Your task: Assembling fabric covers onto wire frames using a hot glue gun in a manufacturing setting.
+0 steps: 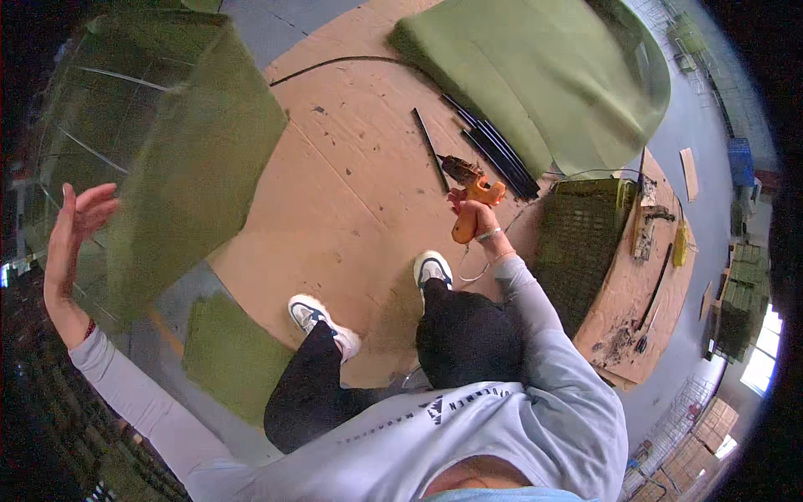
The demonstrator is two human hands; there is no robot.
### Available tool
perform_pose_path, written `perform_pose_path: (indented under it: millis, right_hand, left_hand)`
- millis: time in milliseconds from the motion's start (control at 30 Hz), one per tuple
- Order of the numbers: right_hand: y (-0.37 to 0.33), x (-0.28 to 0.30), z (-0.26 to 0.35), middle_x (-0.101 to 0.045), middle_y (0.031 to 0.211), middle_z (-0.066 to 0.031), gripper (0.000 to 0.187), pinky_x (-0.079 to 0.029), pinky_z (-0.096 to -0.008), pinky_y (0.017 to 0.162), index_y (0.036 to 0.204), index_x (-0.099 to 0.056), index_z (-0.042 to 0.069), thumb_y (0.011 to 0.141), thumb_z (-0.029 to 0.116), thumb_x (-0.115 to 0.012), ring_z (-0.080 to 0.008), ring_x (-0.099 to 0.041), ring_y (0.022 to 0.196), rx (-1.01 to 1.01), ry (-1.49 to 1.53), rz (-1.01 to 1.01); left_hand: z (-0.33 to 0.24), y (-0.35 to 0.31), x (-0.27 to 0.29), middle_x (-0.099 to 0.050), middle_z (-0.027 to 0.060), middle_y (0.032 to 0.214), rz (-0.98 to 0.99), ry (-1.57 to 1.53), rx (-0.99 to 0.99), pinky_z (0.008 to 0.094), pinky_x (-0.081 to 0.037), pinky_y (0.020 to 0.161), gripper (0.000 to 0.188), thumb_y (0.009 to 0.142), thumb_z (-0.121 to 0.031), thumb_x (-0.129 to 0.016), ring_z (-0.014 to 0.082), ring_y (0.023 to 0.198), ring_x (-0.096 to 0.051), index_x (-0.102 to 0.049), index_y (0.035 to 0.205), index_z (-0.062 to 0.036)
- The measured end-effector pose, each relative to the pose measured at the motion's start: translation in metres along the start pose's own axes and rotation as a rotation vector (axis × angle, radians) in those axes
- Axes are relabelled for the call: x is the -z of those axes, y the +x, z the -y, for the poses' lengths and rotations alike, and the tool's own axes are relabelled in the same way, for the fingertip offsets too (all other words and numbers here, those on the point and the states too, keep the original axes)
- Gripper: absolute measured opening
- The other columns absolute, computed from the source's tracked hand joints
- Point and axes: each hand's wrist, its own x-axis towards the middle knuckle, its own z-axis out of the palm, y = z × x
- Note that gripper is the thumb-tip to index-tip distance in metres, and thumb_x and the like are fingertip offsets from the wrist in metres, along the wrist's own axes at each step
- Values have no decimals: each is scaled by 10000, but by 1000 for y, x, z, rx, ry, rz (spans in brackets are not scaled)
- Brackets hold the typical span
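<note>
My right hand (488, 221) is closed around the handle of an orange hot glue gun (488, 192). Dark, crusted residue covers its front end, which points up and to the left. A thin cord hangs down beside my wrist. My left hand (77, 219) is raised at the far left with its fingers stretched out, holding nothing. It is close to a large green mesh-like panel (188, 159) with thin metal wires; whether the fingers touch it, I cannot tell. Just beyond the glue gun, several black sticks (502, 151) lie side by side, with a single black stick (428, 142) apart from them.
Brown cardboard (335, 192) with dark specks covers the floor under my feet. A big green sheet (535, 67) lies at the far right. Beside my right arm stands a dark green stack (585, 243), next to a stained cardboard piece (623, 335) bearing tools. A green mat (230, 356) lies at lower left.
</note>
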Motion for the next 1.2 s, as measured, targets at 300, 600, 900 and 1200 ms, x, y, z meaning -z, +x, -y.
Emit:
perform_pose_path:
  millis: [300,600,900,1200]
  right_hand:
    - [-5,-17,-5,-662,926,-96,298,-500,-322,754,1010,-594,-14,724,64,-628,-211,-637,805,65,101,21]
    - [-20,7,17,-623,1058,-89,336,-461,-351,886,1092,-547,25,771,83,-624,-220,-592,990,77,121,-33]
    - [-17,30,37,-586,1153,-112,263,-426,-399,948,1056,-525,67,802,85,-589,-243,-541,1119,176,143,-63]
    - [-18,22,27,-593,1138,-117,410,-460,-356,901,1181,-479,39,791,83,-599,-224,-557,1085,162,169,-39]
  left_hand:
    - [107,75,92,-499,105,1284,-351,403,-20,321,-315,1025,553,929,-491,-416,201,1228,-433,-528,1256,-59]
    - [-46,178,-297,-640,130,921,-582,245,-746,365,-478,722,182,866,-188,-535,270,852,-612,-666,929,-77]
    - [-11,235,-662,-549,121,1029,-65,650,-1085,389,-437,898,152,795,-121,-513,267,1034,-526,-600,908,-69]
    - [39,220,-594,-564,49,920,90,876,-954,397,-408,773,100,851,-159,-507,213,913,-562,-581,912,-129]
